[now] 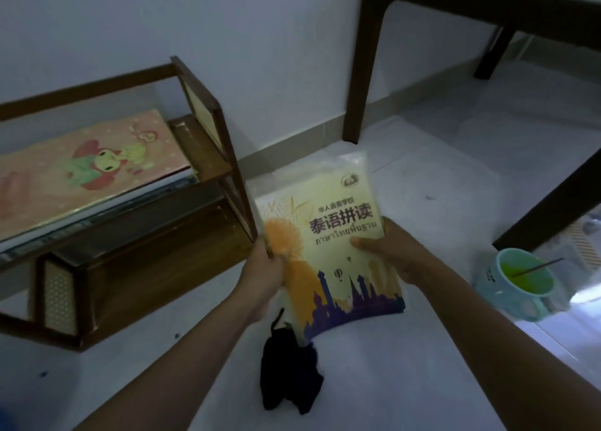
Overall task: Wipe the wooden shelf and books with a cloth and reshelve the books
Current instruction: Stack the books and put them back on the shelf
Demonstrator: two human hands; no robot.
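Note:
A yellow book (328,235) with an orange sun and a purple skyline on its cover is held above the white floor, to the right of the wooden shelf (140,261). My left hand (265,274) grips its left edge and my right hand (387,248) grips its right edge, thumb on the cover. A dark cloth (289,375) lies crumpled on the floor just below the book. On the shelf's upper board lies a pink book (87,164) with a cartoon figure, on top of other flat books.
A dark wooden table with legs (364,73) stands at the back right against the wall. A light blue cup (517,287) with green liquid and a stick in it sits on the floor at the right.

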